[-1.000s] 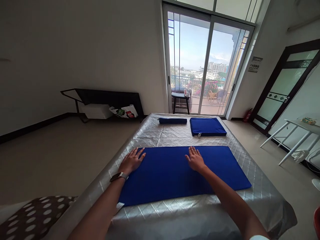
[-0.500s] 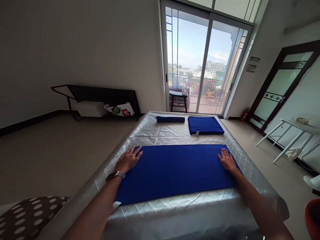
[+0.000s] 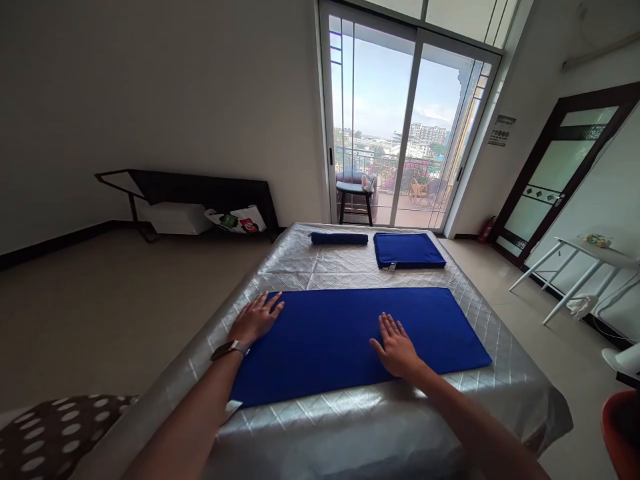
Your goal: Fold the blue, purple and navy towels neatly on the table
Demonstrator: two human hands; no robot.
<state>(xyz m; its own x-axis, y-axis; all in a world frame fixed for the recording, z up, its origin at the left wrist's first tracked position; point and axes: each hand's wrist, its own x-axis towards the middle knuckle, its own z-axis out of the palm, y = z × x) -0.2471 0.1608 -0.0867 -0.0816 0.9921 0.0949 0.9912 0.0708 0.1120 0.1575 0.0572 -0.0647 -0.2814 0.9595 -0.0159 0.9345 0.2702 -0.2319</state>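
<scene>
A long blue cloth (image 3: pixel 325 347), folded into a flat rectangle, lies across the near part of the table. My left hand (image 3: pixel 256 317), with a watch on its wrist, rests at the cloth's left edge, fingers spread. Right of the cloth's middle, my right hand (image 3: pixel 395 347) lies flat with its fingers stretched out and the thumb apart. Neither hand grips anything. A white tag (image 3: pixel 234 405) sticks out at the near left corner. Farther back are a rolled dark blue cloth (image 3: pixel 340 239) and a folded stack of blue cloth (image 3: pixel 410 251).
A silvery quilted cover (image 3: pixel 345 400) drapes over the table. At the left wall stands a black bench (image 3: pixel 210 190) with a white box (image 3: pixel 181 219) below it. To the right are a small white table (image 3: pixel 595 250) and a red seat (image 3: pixel 623 433). Brown polka-dot fabric (image 3: pixel 65 433) shows at lower left.
My right hand has moved left from the cloth's right edge to right of its middle, uncovering that edge. My left hand stays at the left edge.
</scene>
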